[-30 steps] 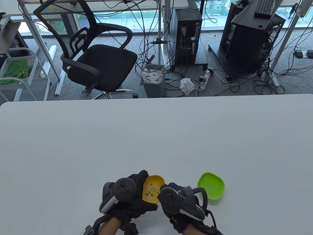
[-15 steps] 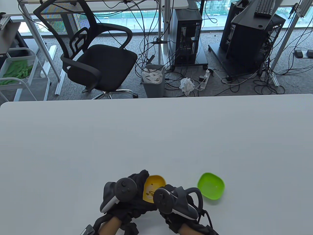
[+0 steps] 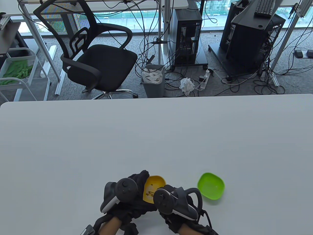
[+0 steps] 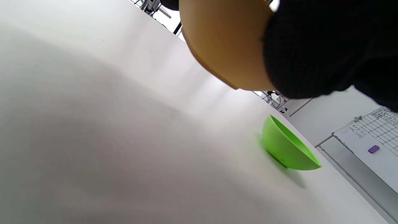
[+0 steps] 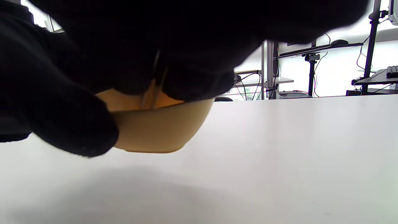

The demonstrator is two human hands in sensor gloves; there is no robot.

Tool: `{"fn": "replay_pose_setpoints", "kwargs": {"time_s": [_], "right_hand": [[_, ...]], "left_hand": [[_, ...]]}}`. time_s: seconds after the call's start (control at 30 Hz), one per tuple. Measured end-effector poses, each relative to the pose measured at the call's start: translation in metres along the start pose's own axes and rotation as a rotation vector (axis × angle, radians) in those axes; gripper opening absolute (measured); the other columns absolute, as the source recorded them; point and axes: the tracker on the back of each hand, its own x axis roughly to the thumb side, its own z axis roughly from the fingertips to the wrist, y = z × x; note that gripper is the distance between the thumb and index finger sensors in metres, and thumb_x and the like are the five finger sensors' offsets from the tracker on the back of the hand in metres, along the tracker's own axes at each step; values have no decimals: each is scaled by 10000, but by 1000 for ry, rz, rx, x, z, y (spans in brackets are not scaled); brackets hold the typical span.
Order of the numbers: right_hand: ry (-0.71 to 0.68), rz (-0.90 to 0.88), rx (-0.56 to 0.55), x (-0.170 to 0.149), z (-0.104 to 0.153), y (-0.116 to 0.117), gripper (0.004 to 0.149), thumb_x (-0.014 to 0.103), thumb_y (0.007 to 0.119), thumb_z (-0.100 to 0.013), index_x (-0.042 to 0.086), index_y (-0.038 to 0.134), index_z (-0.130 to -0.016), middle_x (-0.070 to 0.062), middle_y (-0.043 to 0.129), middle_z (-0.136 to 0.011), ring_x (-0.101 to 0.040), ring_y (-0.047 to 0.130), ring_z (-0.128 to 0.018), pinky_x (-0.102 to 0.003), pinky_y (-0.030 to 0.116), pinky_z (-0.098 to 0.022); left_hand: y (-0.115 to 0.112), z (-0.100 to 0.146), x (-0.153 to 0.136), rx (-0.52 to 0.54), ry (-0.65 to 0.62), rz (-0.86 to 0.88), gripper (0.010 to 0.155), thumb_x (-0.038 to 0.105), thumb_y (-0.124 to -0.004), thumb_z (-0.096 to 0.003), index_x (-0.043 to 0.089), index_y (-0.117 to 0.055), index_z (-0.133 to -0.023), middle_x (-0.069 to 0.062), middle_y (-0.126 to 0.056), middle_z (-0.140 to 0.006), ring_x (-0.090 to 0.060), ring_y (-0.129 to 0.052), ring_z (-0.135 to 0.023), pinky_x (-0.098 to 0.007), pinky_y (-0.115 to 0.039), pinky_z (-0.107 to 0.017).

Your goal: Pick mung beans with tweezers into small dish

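Note:
My left hand [image 3: 137,182] grips the left rim of the yellow bowl [image 3: 154,183] and holds it tilted just above the table. Several dark mung beans [image 3: 148,193] lie in the bowl. My right hand [image 3: 168,193] holds thin metal tweezers [image 3: 151,192], whose tips reach into the bowl among the beans. In the right wrist view the tweezers [image 5: 154,90] run from my gloved fingers [image 5: 192,74] into the bowl [image 5: 158,130]. The small green dish [image 3: 211,186] stands on the table to the right, apart from both hands. It also shows in the left wrist view [image 4: 286,149].
The white table [image 3: 156,137] stretches far and wide beyond the bowls. Past its far edge stand an office chair [image 3: 95,58], a bin [image 3: 153,79] and computer towers with cables on the floor.
My right hand has moved left over the yellow bowl, covering more of it, with the tweezers deeper in the bowl. The left hand and the green dish have stayed put.

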Motion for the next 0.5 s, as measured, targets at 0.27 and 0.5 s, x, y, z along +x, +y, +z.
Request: {"fn": "replay_pose_setpoints", "kwargs": {"time_s": [0.27,0.5], "right_hand": [[154,-139,-205,-57,28,-44,348,315,906,-460,57,983,-681,-152,989,-503,-81,918,-222,-303,868,-170],[440,-139,-265,-153,64,-54,348,311,908,-458,51,984,-677,-158,989,-497,-82,917,-217,-306,867,-165]], "left_hand": [[3,1,-3,9,13,11,1231,618,-990,-325,185,-180,-1144,-68,-342,-1194,-440,-311,-1127,-696,-213,-772],[5,1,-4,19,9,13,1231,619,-989,-324,185,-180,-1144,-70,-344,-1193,-440,-312,-1127,-696,-215,-772]]}}
